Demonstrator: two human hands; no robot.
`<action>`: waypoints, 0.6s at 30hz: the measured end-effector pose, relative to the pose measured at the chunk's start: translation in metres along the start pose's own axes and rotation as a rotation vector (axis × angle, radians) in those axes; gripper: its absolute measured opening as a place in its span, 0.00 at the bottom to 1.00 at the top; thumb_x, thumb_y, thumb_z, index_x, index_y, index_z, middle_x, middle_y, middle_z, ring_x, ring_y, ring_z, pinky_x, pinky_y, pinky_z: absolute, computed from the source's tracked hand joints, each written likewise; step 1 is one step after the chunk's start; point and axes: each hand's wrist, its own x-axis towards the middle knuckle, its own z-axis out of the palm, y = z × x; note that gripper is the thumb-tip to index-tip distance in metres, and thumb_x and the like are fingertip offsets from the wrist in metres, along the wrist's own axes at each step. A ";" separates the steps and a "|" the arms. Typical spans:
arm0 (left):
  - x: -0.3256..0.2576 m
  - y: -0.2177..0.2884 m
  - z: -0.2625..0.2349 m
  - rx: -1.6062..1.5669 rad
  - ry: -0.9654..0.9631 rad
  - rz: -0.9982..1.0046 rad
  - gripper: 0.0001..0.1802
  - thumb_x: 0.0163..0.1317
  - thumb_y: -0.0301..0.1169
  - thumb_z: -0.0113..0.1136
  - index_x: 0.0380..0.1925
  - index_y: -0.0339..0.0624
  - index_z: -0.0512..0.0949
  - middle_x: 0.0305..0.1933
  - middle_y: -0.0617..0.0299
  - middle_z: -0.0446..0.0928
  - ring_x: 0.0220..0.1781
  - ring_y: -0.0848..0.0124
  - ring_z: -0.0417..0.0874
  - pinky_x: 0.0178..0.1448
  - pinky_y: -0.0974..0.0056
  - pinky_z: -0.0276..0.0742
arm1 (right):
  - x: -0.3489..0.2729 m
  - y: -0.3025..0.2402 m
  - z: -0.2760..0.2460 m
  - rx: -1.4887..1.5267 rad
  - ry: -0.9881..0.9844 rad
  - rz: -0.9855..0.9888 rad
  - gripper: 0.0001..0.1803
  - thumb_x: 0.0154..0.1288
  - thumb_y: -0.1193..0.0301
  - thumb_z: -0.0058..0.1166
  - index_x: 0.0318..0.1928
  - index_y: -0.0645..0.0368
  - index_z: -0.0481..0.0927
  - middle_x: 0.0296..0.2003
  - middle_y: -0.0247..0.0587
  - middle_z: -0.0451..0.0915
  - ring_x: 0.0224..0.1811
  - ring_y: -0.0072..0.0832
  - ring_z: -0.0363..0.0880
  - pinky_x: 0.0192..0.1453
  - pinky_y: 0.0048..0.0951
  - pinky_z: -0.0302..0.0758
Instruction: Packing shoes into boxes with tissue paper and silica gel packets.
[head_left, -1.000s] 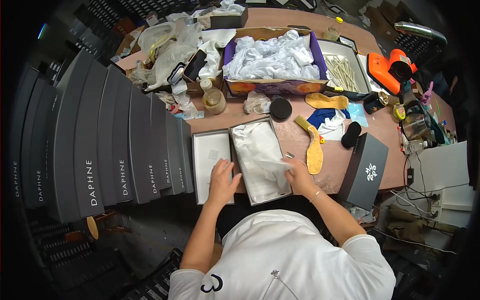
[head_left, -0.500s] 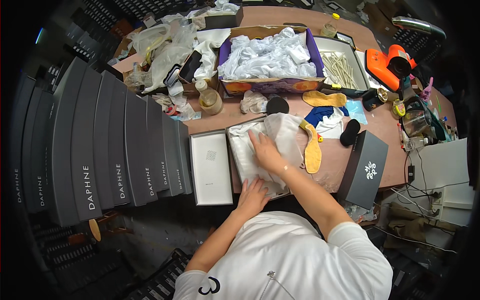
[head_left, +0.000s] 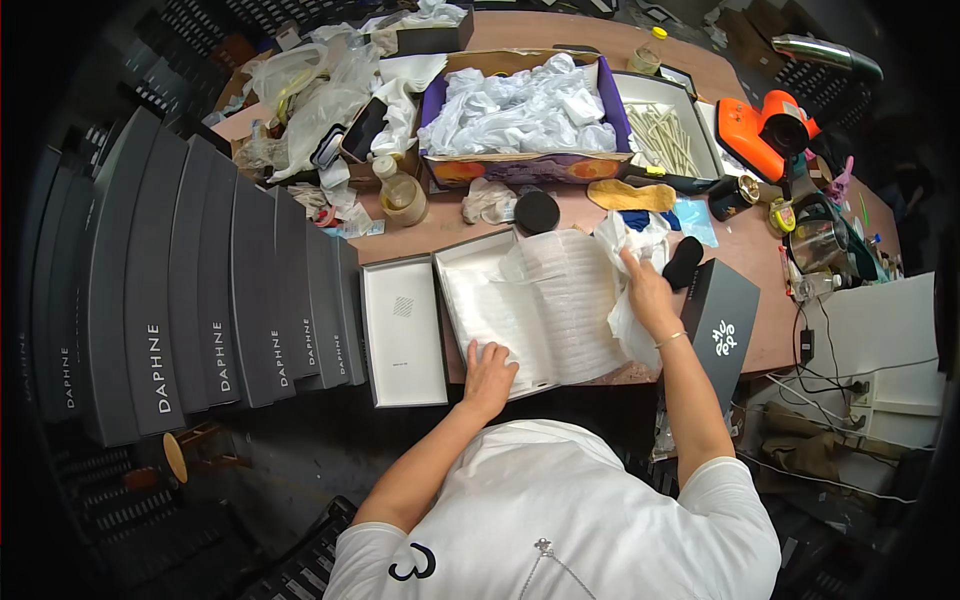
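In front of me an open shoebox [head_left: 450, 290] is lined with white wrapping, and a ribbed white foam sheet [head_left: 570, 300] spreads out over its right side. My left hand [head_left: 490, 380] rests at the near edge of the box, fingers apart on the white wrapping. To the right, my right hand [head_left: 650, 297] is closed on crumpled white tissue paper [head_left: 628, 325], which hangs down beside the foam sheet. The shoebox lid [head_left: 403, 345] lies just left of the box, its pale inside facing up. Whatever is under the wrapping is hidden.
Dark shoeboxes [head_left: 200, 290] stand in a row at left. Behind are a purple carton [head_left: 525, 168] of crumpled white paper, a jar [head_left: 403, 195], a black round lid [head_left: 537, 212] and a yellow insole [head_left: 630, 196]. A closed dark shoebox [head_left: 715, 325] and orange device [head_left: 750, 140] sit right.
My right hand has moved right, off the wrapping over the box, and now grips tissue paper. The ribbed foam sheet has been spread out to the right. My left hand stays at the near edge.
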 end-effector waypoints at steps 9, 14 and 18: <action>-0.055 -0.029 -0.021 -1.448 0.939 -0.992 0.14 0.69 0.35 0.45 0.48 0.39 0.72 0.49 0.58 0.76 0.50 0.67 0.77 0.57 0.61 0.71 | -0.048 -0.068 -0.044 0.163 -0.893 -0.113 0.14 0.62 0.67 0.54 0.43 0.65 0.81 0.29 0.46 0.84 0.27 0.36 0.84 0.38 0.34 0.79; -0.114 -0.027 0.015 -1.850 0.657 -1.188 0.19 0.68 0.41 0.46 0.48 0.36 0.72 0.39 0.56 0.77 0.40 0.65 0.79 0.49 0.56 0.78 | -0.056 -0.166 0.044 0.724 -0.344 -0.389 0.36 0.65 0.63 0.55 0.69 0.60 0.56 0.55 0.57 0.73 0.48 0.47 0.78 0.48 0.36 0.77; -0.104 0.007 -0.031 -0.971 -0.041 -0.525 0.25 0.72 0.44 0.45 0.46 0.28 0.77 0.38 0.56 0.82 0.36 0.69 0.83 0.45 0.66 0.79 | -0.002 -0.308 0.041 0.535 -0.978 -0.768 0.25 0.59 0.63 0.57 0.55 0.61 0.74 0.53 0.55 0.74 0.50 0.55 0.74 0.54 0.43 0.72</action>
